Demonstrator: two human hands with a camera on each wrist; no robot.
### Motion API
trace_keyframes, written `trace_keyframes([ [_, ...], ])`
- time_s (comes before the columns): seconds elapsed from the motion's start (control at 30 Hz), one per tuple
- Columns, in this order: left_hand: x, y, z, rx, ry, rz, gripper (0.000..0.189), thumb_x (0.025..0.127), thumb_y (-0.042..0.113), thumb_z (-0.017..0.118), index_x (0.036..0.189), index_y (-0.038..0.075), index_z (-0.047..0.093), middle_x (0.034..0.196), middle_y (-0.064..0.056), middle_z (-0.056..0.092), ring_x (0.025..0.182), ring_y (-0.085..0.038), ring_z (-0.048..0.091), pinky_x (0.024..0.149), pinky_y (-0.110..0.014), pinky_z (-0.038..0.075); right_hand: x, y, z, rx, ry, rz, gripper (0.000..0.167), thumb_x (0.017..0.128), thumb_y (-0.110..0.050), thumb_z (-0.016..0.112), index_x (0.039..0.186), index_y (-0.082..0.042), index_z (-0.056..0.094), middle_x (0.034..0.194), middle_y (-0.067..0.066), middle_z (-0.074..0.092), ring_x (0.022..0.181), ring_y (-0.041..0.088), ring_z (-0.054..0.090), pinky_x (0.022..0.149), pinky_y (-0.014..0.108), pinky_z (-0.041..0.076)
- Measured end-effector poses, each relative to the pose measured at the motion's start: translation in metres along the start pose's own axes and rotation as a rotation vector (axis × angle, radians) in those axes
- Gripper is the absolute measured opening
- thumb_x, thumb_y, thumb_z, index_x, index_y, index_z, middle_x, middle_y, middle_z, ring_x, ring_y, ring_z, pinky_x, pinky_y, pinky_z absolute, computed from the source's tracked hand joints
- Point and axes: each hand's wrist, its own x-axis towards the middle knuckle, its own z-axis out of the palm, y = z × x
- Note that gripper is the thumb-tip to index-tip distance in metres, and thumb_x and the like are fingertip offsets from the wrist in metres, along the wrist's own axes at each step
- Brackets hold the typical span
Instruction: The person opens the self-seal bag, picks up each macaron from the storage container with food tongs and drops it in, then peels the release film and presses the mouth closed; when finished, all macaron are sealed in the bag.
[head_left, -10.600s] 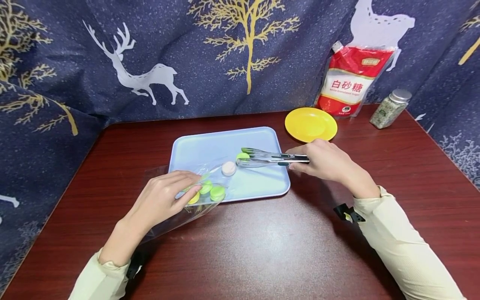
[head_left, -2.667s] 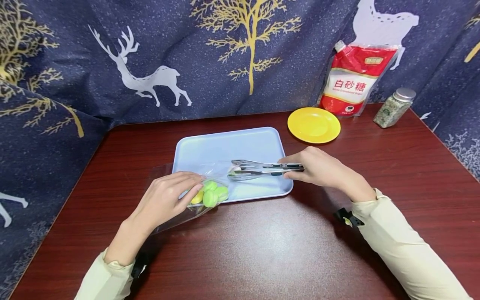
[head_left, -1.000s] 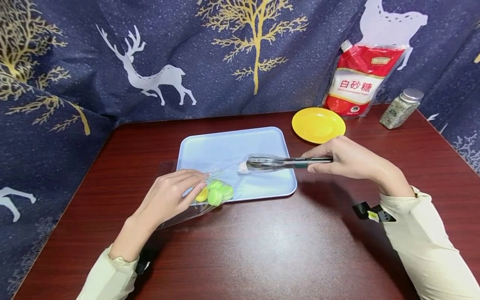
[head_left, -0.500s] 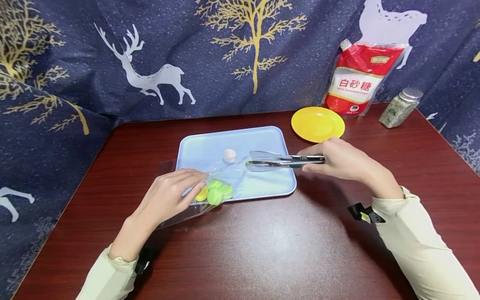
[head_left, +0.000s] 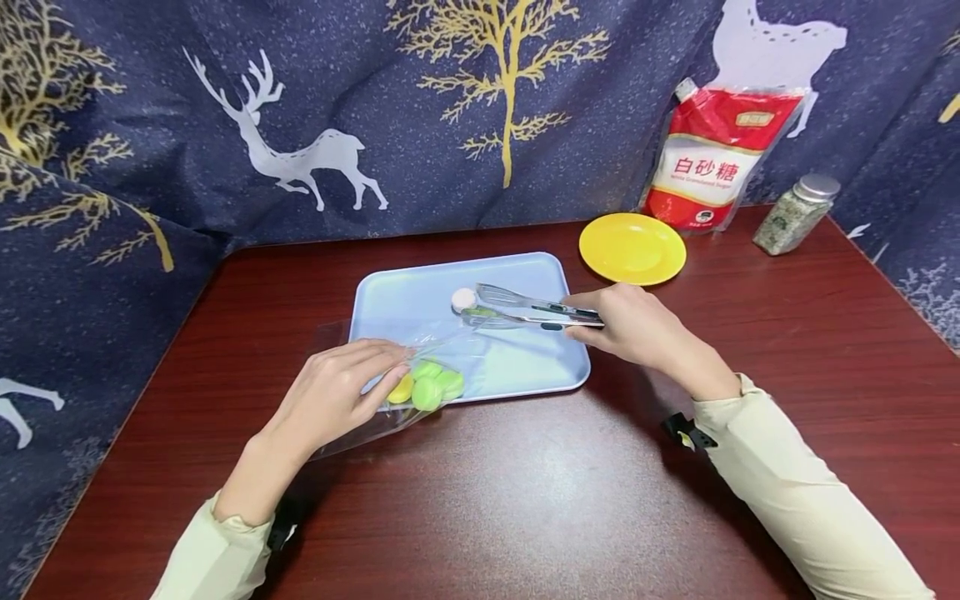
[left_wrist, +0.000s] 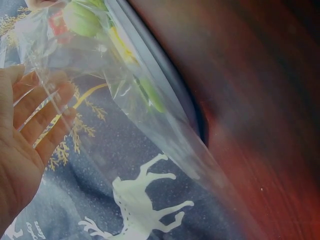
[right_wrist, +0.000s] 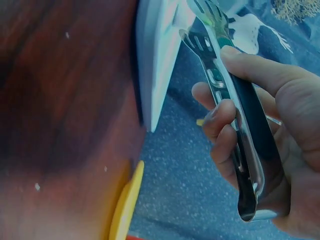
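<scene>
In the head view my left hand (head_left: 330, 392) pinches the edge of a clear plastic bag (head_left: 367, 433) over the front-left of a light blue tray (head_left: 525, 367). Inside the bag lie several green macarons (head_left: 427, 393) and a yellow macaron (head_left: 401, 388). My right hand (head_left: 637, 329) grips metal tongs (head_left: 536, 315) with dark handles, their arms spread apart. A whitish macaron (head_left: 463, 300) rests on the tray just left of the tong tips. The right wrist view shows thumb and fingers around the tongs (right_wrist: 252, 135). Thin film passes across the left fingers (left_wrist: 42, 110) in the left wrist view.
Behind the tray, to the right, sits a yellow plate (head_left: 632, 248). A red and white sugar pouch (head_left: 712, 158) leans on the patterned blue cloth (head_left: 420, 125) at the back. A glass jar (head_left: 797, 215) of dried herbs stands at the table's far right corner.
The whitish macaron has shifted from near the bag mouth to farther back on the tray. The tongs have opened and moved left to it. Compared with much earlier, another green macaron is inside the bag.
</scene>
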Motion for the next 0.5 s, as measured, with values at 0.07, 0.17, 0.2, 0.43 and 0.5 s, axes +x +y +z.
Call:
trace_keyframes([
  [0.07, 0.0, 0.0003, 0.0001, 0.003, -0.001, 0.0, 0.036, 0.098, 0.031, 0.046, 0.101, 0.006, 0.072, 0.096, -0.004, 0.07, 0.091, -0.02, 0.065, 0.075, -0.042, 0.053, 0.0014, -0.0005, 0.0034, -0.008, 0.004, 0.015, 0.039, 0.079, -0.024, 0.076, 0.111, -0.002, 0.068, 0.092, 0.007, 0.069, 0.063, 0.017, 0.052, 0.051, 0.032, 0.043],
  [0.17, -0.0001, 0.0006, 0.0004, 0.006, -0.002, -0.003, 0.041, 0.1, 0.034, 0.042, 0.102, 0.006, 0.072, 0.096, -0.005, 0.07, 0.091, -0.02, 0.065, 0.075, -0.042, 0.053, 0.0032, -0.0007, 0.0067, -0.014, 0.014, 0.032, 0.04, 0.079, -0.024, 0.076, 0.111, -0.002, 0.067, 0.092, 0.008, 0.069, 0.065, 0.019, 0.053, 0.052, 0.034, 0.045],
  [0.2, -0.0002, 0.0007, 0.0007, 0.005, -0.002, -0.004, 0.04, 0.099, 0.034, 0.042, 0.102, 0.006, 0.072, 0.096, -0.005, 0.07, 0.091, -0.02, 0.065, 0.075, -0.042, 0.053, 0.004, -0.0008, 0.0074, -0.016, 0.02, 0.035, 0.041, 0.079, -0.024, 0.076, 0.111, -0.001, 0.067, 0.092, 0.008, 0.069, 0.065, 0.019, 0.053, 0.052, 0.034, 0.045],
  [0.43, -0.0003, -0.0006, 0.0012, 0.011, -0.012, -0.008, 0.036, 0.097, 0.033, 0.048, 0.1, 0.006, 0.072, 0.097, -0.004, 0.07, 0.093, -0.019, 0.064, 0.077, -0.041, 0.053, 0.0082, -0.0049, 0.0091, -0.028, 0.027, 0.065, 0.044, 0.079, -0.025, 0.075, 0.115, -0.002, 0.065, 0.093, 0.009, 0.068, 0.066, 0.02, 0.053, 0.052, 0.036, 0.044],
  [0.5, -0.0004, -0.0007, 0.0004, 0.012, -0.018, -0.009, 0.033, 0.096, 0.03, 0.05, 0.101, 0.007, 0.072, 0.097, -0.003, 0.069, 0.094, -0.018, 0.064, 0.077, -0.04, 0.053, 0.0089, -0.0064, 0.0108, -0.028, 0.021, 0.068, 0.044, 0.079, -0.026, 0.076, 0.115, -0.003, 0.065, 0.096, 0.009, 0.068, 0.069, 0.021, 0.056, 0.053, 0.037, 0.045],
])
